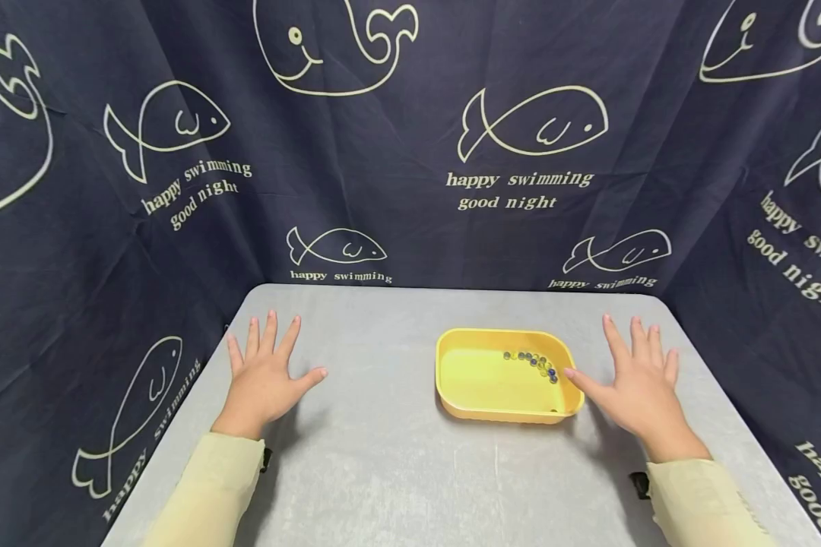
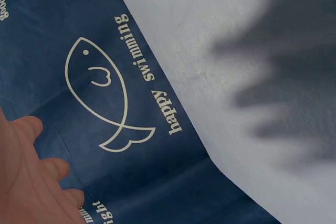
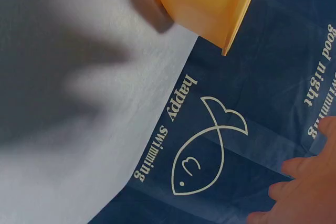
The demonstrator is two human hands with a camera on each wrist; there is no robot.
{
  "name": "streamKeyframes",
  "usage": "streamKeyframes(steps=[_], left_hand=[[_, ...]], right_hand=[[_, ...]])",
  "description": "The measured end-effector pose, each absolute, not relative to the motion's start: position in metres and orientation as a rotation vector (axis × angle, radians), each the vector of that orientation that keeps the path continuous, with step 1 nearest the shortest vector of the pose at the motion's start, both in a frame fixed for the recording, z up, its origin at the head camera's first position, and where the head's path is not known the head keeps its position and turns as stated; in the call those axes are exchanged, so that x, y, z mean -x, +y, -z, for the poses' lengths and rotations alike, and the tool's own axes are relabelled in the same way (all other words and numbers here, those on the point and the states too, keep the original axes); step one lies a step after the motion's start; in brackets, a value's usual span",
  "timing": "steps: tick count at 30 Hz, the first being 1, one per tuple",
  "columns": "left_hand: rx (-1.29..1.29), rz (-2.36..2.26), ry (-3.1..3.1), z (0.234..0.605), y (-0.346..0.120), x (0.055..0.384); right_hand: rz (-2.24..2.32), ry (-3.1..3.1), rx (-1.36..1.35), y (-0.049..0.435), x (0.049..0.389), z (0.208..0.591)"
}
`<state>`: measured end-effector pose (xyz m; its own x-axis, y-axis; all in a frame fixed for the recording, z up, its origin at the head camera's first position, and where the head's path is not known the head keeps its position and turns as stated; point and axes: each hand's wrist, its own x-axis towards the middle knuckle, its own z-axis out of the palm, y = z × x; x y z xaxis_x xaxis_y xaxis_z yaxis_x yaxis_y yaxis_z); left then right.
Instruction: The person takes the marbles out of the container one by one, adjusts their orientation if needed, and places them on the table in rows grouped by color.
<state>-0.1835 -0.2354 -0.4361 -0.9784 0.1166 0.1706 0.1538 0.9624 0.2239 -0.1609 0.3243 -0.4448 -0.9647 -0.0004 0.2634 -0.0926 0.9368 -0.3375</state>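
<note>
A yellow rectangular tub [image 1: 479,380] stands on the grey table, right of the middle. Inside it, several small glass marbles [image 1: 542,363], dark blue and yellowish, lie along the far right side. My left hand [image 1: 263,384] is held over the table's left side, fingers spread, holding nothing. Over the right side my right hand [image 1: 639,391] is spread too, its thumb tip beside the tub's right rim; whether it touches cannot be told. The left wrist view catches part of the left hand [image 2: 31,182]. In the right wrist view appear the tub [image 3: 202,3] and some right-hand fingers [image 3: 302,169].
The grey table [image 1: 383,471] has rounded far corners. Dark blue cloth [image 1: 410,167] printed with fish, whales and lettering hangs behind it and along both sides. Shadows of the hands fall on the tabletop.
</note>
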Motion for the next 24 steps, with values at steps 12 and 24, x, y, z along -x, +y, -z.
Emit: streamKeyframes(steps=[12, 24], left_hand=[[0.345, 0.538, -2.923, 0.448, -0.228, 0.189], [0.620, 0.812, -2.765, 0.463, -0.186, 0.193]], right_hand=[[-1.005, -2.734, -0.075, 0.322, 0.160, 0.464], [-1.634, -2.594, 0.119, 0.309, 0.164, 0.493]])
